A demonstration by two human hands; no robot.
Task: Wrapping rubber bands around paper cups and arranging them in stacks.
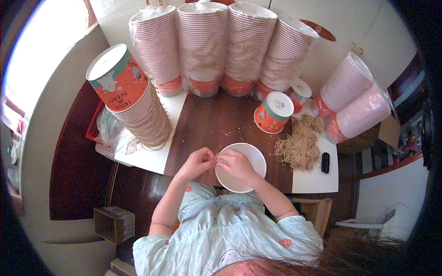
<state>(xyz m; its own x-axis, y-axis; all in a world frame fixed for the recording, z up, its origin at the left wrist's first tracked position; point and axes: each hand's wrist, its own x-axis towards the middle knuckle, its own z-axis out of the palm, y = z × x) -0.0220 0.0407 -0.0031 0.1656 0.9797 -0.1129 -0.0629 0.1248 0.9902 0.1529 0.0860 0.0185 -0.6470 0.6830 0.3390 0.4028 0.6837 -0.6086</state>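
Note:
A white paper bucket (247, 152) stands at the table's near edge, its open mouth facing me. At its left rim my left hand (200, 162) and my right hand (235, 164) meet, fingertips pinched together. A bit of tan cord shows between the fingers; most of it is hidden. My right hand reaches across the mouth of the bucket. To the right lies a loose heap of tan cords (297, 147). Behind it, an orange printed bucket (272, 117) rests upside down. On the left a tall stack of nested buckets (138, 112) has cords hanging along its side.
Several wrapped stacks of buckets (202, 46) line the back, and two more stacks (347, 87) lean at the right. A small black object (325, 163) lies on the white board (317, 183). Crumbs dot the brown tabletop (202, 117). An open carton (114, 224) is on the floor.

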